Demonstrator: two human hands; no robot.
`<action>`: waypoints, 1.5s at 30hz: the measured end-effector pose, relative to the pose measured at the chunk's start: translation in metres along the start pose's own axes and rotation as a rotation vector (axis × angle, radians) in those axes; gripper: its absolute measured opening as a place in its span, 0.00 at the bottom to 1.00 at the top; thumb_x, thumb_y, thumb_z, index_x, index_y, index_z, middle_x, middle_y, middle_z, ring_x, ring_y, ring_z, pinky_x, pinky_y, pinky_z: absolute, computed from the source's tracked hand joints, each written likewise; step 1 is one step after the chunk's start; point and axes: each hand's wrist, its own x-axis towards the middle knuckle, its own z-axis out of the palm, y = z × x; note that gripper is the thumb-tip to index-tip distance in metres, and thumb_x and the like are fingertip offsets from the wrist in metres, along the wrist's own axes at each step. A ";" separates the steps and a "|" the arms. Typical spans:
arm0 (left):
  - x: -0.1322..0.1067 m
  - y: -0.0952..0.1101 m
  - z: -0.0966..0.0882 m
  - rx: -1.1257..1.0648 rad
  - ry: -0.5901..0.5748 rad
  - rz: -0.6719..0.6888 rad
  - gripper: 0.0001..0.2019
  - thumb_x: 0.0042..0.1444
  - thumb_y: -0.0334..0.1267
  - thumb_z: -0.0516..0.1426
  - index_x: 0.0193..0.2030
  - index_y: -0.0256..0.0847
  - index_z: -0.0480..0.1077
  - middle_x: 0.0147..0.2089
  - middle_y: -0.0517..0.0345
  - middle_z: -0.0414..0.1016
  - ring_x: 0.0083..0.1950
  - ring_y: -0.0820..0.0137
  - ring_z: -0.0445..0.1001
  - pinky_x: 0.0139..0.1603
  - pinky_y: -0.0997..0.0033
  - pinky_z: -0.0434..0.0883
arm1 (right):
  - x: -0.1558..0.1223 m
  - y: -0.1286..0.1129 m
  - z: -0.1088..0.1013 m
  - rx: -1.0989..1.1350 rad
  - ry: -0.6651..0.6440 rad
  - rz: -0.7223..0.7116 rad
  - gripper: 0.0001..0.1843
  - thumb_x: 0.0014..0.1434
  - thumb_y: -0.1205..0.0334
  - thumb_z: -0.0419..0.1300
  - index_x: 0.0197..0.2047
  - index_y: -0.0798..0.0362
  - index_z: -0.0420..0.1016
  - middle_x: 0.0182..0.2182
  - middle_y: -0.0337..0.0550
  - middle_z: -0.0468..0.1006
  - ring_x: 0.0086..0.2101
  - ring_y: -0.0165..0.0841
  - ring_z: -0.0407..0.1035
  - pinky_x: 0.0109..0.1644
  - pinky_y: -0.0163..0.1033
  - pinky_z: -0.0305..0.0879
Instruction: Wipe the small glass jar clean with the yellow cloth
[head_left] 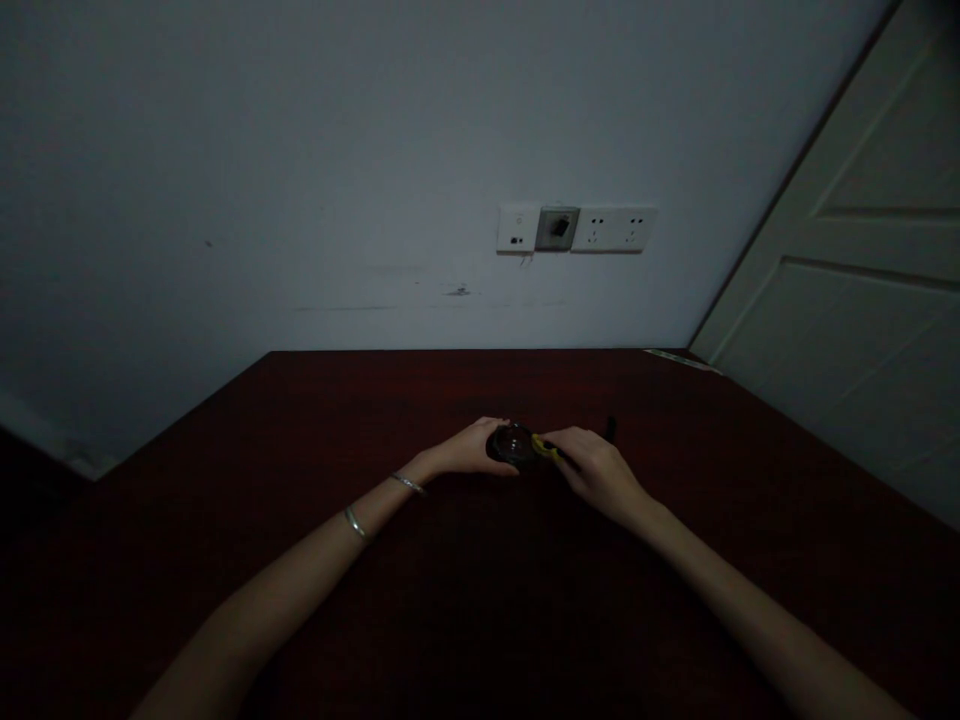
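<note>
Near the middle of the dark red table, my left hand is curved round the side of a small dark round object. Its top looks shiny, like glass or a small cup, but the dim light hides its exact kind. My right hand is closed on a yellow-and-black tool whose handle lies mostly under the fingers. The tool's yellow end is at the right edge of the round object; whether the two touch I cannot tell. Two silver bangles circle my left forearm.
The dark red tabletop runs back to a pale wall. Sockets are set in the wall above it. A small dark upright thing shows behind my right hand. A panelled door stands at the right.
</note>
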 end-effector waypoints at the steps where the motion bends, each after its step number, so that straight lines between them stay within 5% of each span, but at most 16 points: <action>1: 0.000 0.000 0.000 -0.002 0.001 -0.005 0.40 0.39 0.47 0.68 0.60 0.35 0.63 0.63 0.38 0.63 0.64 0.53 0.62 0.65 0.51 0.58 | -0.001 0.000 0.001 -0.014 -0.006 -0.011 0.14 0.60 0.68 0.53 0.47 0.54 0.75 0.43 0.52 0.79 0.43 0.44 0.73 0.48 0.53 0.69; 17: -0.002 -0.001 0.001 0.004 0.006 0.024 0.40 0.39 0.47 0.69 0.59 0.36 0.65 0.62 0.40 0.65 0.64 0.53 0.62 0.65 0.53 0.59 | 0.001 -0.008 -0.002 0.075 0.028 -0.004 0.10 0.61 0.63 0.56 0.45 0.52 0.74 0.38 0.45 0.81 0.37 0.34 0.76 0.40 0.37 0.74; 23: -0.001 -0.003 0.004 -0.013 0.035 0.000 0.41 0.38 0.48 0.69 0.60 0.36 0.64 0.62 0.40 0.64 0.63 0.53 0.63 0.64 0.53 0.60 | -0.002 -0.002 -0.006 -0.017 0.098 -0.018 0.13 0.63 0.65 0.52 0.49 0.53 0.73 0.42 0.50 0.79 0.42 0.39 0.74 0.46 0.45 0.72; 36: 0.002 -0.004 0.003 -0.011 0.005 -0.024 0.44 0.38 0.49 0.68 0.62 0.33 0.61 0.64 0.35 0.61 0.64 0.51 0.62 0.64 0.52 0.59 | 0.000 -0.020 0.013 -0.335 -0.053 -0.254 0.15 0.59 0.74 0.49 0.47 0.59 0.71 0.37 0.53 0.79 0.37 0.40 0.71 0.38 0.44 0.65; 45: 0.004 -0.005 0.002 -0.003 -0.005 0.017 0.38 0.39 0.46 0.68 0.58 0.36 0.65 0.61 0.40 0.66 0.63 0.52 0.63 0.64 0.53 0.60 | 0.018 -0.033 0.015 -0.394 -0.167 -0.353 0.13 0.59 0.74 0.53 0.46 0.60 0.72 0.38 0.52 0.79 0.39 0.40 0.69 0.39 0.43 0.62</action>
